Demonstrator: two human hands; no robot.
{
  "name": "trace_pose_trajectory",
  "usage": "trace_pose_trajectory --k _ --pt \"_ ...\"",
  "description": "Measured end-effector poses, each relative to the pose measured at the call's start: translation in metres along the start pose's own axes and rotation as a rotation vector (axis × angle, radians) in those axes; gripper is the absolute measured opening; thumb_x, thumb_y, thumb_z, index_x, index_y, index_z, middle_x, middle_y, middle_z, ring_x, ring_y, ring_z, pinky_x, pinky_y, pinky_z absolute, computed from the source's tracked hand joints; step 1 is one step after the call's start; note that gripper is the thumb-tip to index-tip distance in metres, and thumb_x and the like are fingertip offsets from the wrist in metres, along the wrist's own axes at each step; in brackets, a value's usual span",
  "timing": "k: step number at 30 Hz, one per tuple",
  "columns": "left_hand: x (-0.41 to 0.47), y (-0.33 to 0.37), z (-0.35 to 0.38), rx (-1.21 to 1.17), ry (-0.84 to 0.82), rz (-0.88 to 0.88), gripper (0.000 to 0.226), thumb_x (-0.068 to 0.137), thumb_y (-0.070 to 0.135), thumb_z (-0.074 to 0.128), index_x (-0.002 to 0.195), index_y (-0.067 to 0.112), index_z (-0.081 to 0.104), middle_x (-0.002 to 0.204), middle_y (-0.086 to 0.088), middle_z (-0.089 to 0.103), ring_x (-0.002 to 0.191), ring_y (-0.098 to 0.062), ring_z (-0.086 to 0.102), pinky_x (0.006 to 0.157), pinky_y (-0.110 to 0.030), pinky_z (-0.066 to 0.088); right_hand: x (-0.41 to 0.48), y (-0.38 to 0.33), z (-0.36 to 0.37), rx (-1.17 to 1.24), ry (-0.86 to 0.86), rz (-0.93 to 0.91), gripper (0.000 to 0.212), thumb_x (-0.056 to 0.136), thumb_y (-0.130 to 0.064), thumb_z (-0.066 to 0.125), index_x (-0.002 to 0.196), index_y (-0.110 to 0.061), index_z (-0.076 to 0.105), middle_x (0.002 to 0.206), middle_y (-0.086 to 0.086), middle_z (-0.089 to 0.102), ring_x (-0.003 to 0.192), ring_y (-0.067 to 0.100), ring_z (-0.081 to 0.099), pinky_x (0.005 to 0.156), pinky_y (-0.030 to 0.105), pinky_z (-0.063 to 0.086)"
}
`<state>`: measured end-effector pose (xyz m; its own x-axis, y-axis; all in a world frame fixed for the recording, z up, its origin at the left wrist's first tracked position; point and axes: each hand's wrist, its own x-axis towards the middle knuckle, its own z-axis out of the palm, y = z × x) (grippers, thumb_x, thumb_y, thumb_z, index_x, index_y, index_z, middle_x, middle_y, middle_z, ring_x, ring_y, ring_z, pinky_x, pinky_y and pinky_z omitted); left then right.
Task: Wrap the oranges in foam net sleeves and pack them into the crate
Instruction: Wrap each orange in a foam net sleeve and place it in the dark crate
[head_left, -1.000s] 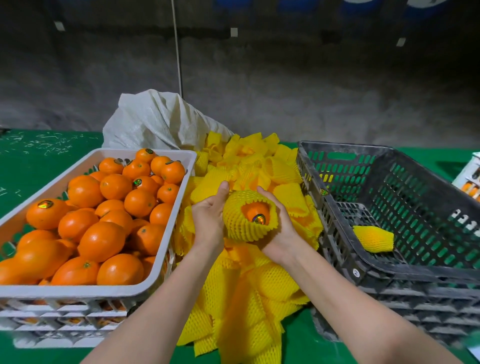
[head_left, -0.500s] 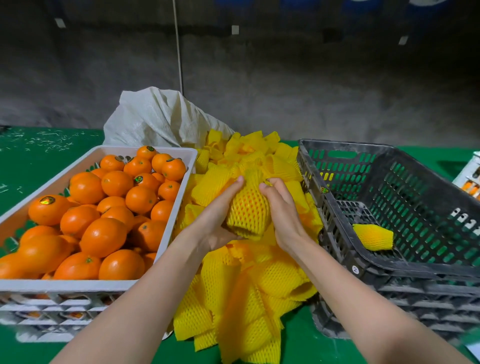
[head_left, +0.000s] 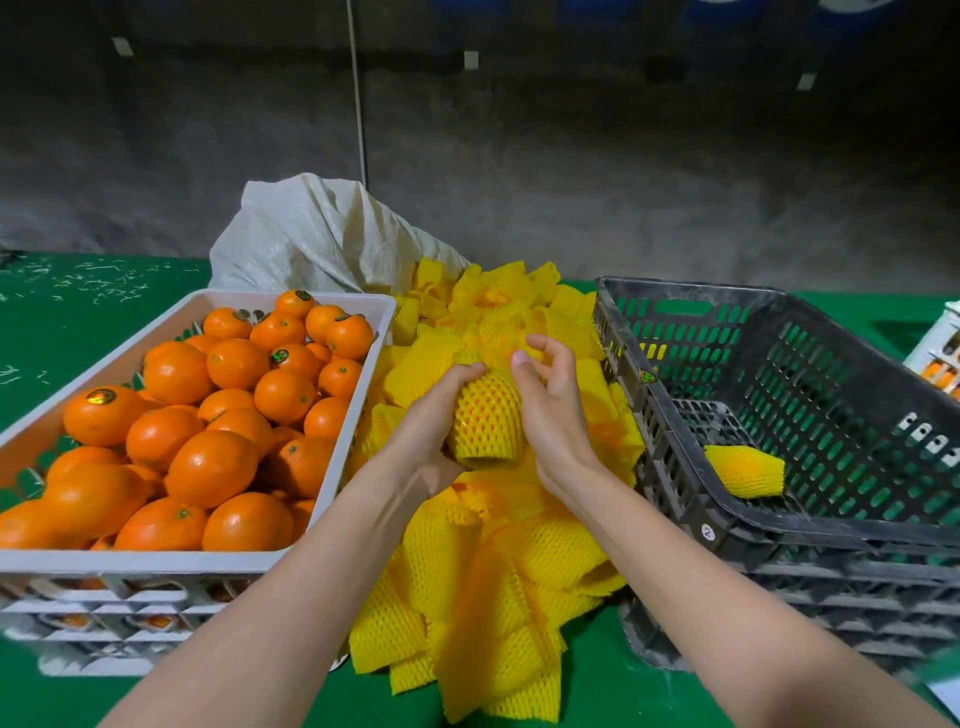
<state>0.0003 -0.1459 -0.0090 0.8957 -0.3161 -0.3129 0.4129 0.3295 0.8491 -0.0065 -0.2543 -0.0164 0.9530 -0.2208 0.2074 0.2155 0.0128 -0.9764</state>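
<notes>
Clasping sleeved orange (head_left: 488, 415) in both grips: left grip (head_left: 428, 423) curling round its left side, right grip (head_left: 553, 415) cupping its right, thumb on top. Am holding it above foam sleeves (head_left: 483, 597) heaped on bench (head_left: 78, 322), between white crate (head_left: 156, 561) carrying loose oranges (head_left: 208, 467) and black crate (head_left: 685, 292) holding one wrapped orange (head_left: 745, 470).

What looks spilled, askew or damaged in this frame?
Nothing damaged. Foam net sleeves spill from the white sack in an untidy heap; small pale scraps litter the green table far left.
</notes>
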Motion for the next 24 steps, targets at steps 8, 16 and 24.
trace_pose_trajectory --k 8,16,24 --pt "-0.003 0.006 -0.006 -0.064 0.010 0.129 0.061 0.090 0.066 0.034 0.117 0.017 0.059 0.104 -0.002 0.073 0.093 -0.014 0.070 0.067 -0.030 0.058 -0.014 -0.001 -0.005 -0.206 -0.349 -0.165 0.056 0.077 -0.017 0.075 0.124 -0.028 0.046 0.126 -0.011 0.049 0.114 -0.003 0.045 0.090 0.009 0.039" --pt "-0.003 0.006 0.022 0.101 0.036 0.319 0.045 0.102 0.045 0.027 0.128 0.018 0.051 0.129 -0.005 0.058 0.114 -0.021 0.056 0.092 -0.039 0.046 0.010 -0.044 -0.045 -0.010 -0.054 -0.266 0.047 0.071 -0.008 0.078 0.106 -0.026 0.053 0.102 -0.006 0.058 0.089 0.002 0.057 0.073 0.022 0.051" --pt "0.018 -0.038 0.100 0.816 -0.170 0.586 0.034 0.098 -0.005 0.037 0.115 0.009 0.063 0.111 -0.005 0.059 0.102 -0.013 0.055 0.083 -0.020 0.046 0.069 -0.057 -0.190 -0.525 0.229 -0.062 0.047 0.067 -0.024 0.079 0.104 -0.029 0.050 0.104 -0.001 0.058 0.092 0.019 0.056 0.073 0.029 0.051"
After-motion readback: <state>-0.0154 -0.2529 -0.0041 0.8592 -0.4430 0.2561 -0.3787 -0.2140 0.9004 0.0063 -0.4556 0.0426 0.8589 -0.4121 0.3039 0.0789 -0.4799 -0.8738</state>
